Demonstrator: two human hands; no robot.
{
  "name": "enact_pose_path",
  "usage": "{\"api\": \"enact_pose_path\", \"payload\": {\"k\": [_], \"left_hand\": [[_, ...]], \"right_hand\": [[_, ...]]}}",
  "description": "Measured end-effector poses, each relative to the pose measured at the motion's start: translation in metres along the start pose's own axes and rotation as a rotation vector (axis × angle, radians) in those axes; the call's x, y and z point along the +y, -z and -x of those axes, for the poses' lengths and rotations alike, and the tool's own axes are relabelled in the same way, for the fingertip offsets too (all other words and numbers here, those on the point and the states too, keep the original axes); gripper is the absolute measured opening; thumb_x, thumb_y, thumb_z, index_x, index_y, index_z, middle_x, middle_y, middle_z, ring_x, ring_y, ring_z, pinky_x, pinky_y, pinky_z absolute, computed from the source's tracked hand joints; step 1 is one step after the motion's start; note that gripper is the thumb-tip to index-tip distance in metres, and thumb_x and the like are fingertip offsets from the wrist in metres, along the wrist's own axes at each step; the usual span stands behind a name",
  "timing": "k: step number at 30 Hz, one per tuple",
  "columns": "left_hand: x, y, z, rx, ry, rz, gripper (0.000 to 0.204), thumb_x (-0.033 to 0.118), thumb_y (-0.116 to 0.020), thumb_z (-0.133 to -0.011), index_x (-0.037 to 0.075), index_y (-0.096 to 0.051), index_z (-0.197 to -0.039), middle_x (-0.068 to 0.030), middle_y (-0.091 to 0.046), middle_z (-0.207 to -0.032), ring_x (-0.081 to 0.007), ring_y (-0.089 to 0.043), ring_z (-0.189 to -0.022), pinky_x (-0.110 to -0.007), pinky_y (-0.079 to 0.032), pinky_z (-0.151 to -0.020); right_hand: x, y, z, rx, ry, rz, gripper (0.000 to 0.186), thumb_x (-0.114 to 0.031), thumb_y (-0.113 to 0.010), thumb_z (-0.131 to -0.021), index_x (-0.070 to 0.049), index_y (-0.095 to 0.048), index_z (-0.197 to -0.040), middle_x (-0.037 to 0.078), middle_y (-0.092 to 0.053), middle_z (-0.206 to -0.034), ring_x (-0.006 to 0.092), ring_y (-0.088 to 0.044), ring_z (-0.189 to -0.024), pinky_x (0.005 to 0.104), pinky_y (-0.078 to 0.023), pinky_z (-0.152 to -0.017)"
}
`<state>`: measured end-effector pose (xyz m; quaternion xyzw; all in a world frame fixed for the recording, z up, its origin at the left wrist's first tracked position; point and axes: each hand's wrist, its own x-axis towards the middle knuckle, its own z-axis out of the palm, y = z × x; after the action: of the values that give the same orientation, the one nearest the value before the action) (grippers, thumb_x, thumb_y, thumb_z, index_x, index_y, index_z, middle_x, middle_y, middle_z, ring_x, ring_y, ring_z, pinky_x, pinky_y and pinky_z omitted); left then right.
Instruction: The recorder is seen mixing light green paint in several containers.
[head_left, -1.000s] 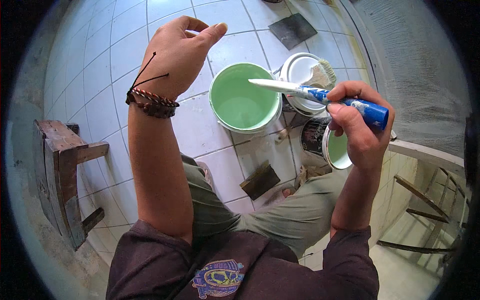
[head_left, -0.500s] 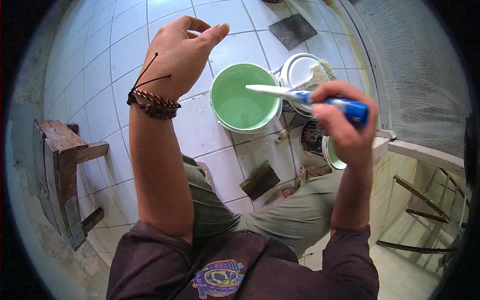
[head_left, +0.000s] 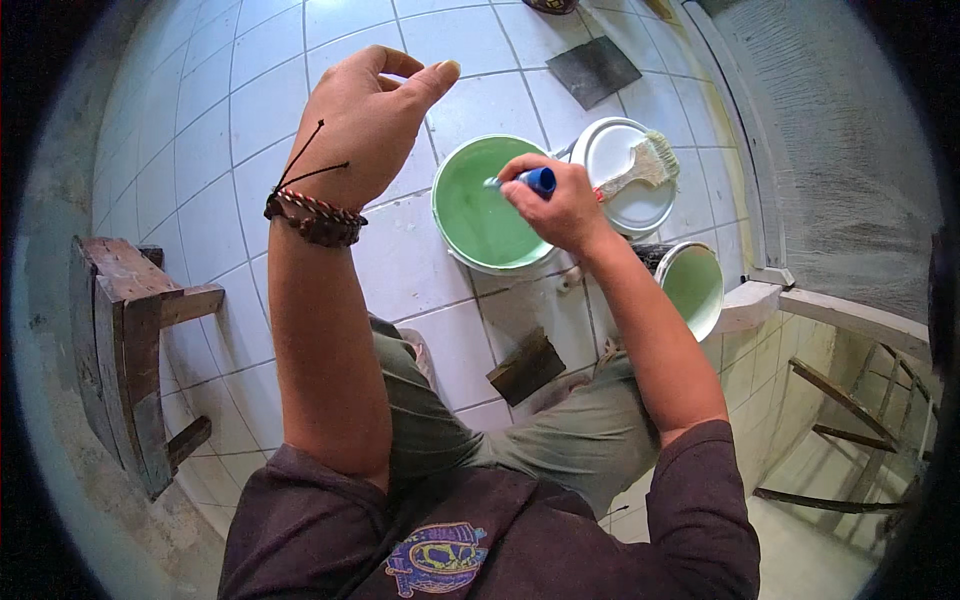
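Note:
My right hand point(head_left: 555, 205) grips a blue-handled tool point(head_left: 538, 182) with a pale shaft, pointing down into a large bucket point(head_left: 468, 225) of light green paint. Its lower end is hidden. Raised left of the bucket, my left hand point(head_left: 360, 125) has curled fingers, thumb near forefinger; whatever they hold, if anything, is hidden. A white lidded bucket point(head_left: 630, 215) stands to the right with a wide paint-crusted brush point(head_left: 650, 160) on its lid. Nearer me, a smaller bucket point(head_left: 690, 285) has green paint inside.
A wooden stool point(head_left: 130, 280) stands at far left. Dark square boards lie on the tiles point(head_left: 460, 110), one far point(head_left: 593, 72), one near my legs point(head_left: 525, 365). A small brush point(head_left: 568, 280) lies by the buckets. At right are a ledge point(head_left: 850, 310) and dark frame-like bars point(head_left: 830, 435).
My right hand has moved forward and left over the large bucket, tipping the tool from roughly level to pointing down into it. My left hand keeps its curled shape, slightly shifted.

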<state>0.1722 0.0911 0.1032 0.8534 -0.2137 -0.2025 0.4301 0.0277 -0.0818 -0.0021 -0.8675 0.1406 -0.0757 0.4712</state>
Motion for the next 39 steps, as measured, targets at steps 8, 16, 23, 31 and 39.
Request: {"api": "enact_pose_path", "payload": {"k": [8, 16, 23, 31, 39], "left_hand": [[0.000, 0.004, 0.000, 0.012, 0.035, 0.011, 0.063, 0.052, -0.063, -0.089, -0.003, -0.060, -0.119, -0.0234, -0.067, -0.107, -0.0278, -0.067, -0.094, -0.039, -0.053, -0.078], [0.001, -0.001, -0.005, -0.019, 0.029, 0.001, 0.062, 0.052, -0.063, -0.089, -0.002, -0.060, -0.119, -0.0226, -0.067, -0.106, -0.0271, -0.067, -0.093, -0.038, -0.054, -0.077], [-0.001, -0.005, -0.004, 0.059, 0.008, -0.011, 0.053, 0.044, -0.064, -0.089, -0.005, -0.064, -0.111, -0.0212, -0.070, -0.096, -0.0257, -0.069, -0.085, -0.035, -0.056, -0.073], [0.001, -0.005, -0.002, 0.054, 0.002, -0.003, 0.054, 0.045, -0.064, -0.089, -0.005, -0.065, -0.111, -0.0209, -0.070, -0.095, -0.0252, -0.068, -0.085, -0.036, -0.055, -0.074], [0.000, -0.001, -0.005, -0.001, 0.034, 0.025, 0.059, 0.048, -0.066, -0.089, -0.004, -0.060, -0.116, -0.0201, -0.068, -0.103, -0.0253, -0.066, -0.088, -0.035, -0.053, -0.076]], "right_hand": [[-0.020, 0.010, 0.003, -0.177, -0.028, 0.351, 0.021, -0.019, -0.063, -0.079, 0.000, -0.069, -0.083, 0.016, -0.063, -0.062, 0.0229, -0.065, -0.057, 0.0324, -0.052, -0.056], [-0.006, -0.007, -0.014, -0.019, -0.090, -0.105, 0.022, -0.022, -0.063, -0.078, -0.002, -0.071, -0.082, 0.018, -0.065, -0.066, 0.0283, -0.066, -0.061, 0.0361, -0.053, -0.063], [-0.011, 0.005, -0.007, -0.191, -0.012, 0.289, 0.023, -0.022, -0.062, -0.077, -0.001, -0.071, -0.081, 0.017, -0.063, -0.064, 0.0260, -0.063, -0.054, 0.0341, -0.052, -0.056], [-0.008, 0.003, -0.015, 0.071, -0.062, 0.119, 0.021, -0.021, -0.061, -0.078, -0.002, -0.070, -0.081, 0.021, -0.066, -0.073, 0.0358, -0.067, -0.068, 0.0378, -0.055, -0.065], [-0.022, -0.003, -0.010, -0.207, -0.383, -0.251, 0.024, -0.023, -0.061, -0.076, -0.002, -0.070, -0.079, 0.023, -0.065, -0.070, 0.0378, -0.066, -0.068, 0.0400, -0.055, -0.066]]}}
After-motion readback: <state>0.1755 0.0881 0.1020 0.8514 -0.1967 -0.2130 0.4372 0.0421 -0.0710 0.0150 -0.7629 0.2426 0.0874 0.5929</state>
